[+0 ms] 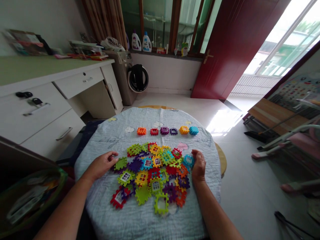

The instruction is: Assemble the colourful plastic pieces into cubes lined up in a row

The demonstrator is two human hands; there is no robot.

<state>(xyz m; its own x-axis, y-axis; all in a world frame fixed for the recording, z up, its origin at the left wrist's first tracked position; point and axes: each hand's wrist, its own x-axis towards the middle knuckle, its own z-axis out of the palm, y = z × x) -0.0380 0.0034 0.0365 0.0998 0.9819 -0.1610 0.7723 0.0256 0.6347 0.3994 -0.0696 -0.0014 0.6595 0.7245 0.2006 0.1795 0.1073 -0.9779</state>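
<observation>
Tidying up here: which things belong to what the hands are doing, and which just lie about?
In use: tile pile, row of six tiles, green tile touched by left hand, teal tile by right hand.
Lying about: washing machine, detergent bottles, desk, books.

I count six small blocks point(165, 130) in one row: two orange, two purple, one red, one blue. The heap of tiles point(153, 173) holds roughly two dozen; overlaps stop me from an exact figure. I see two white bottles point(146, 42).
</observation>
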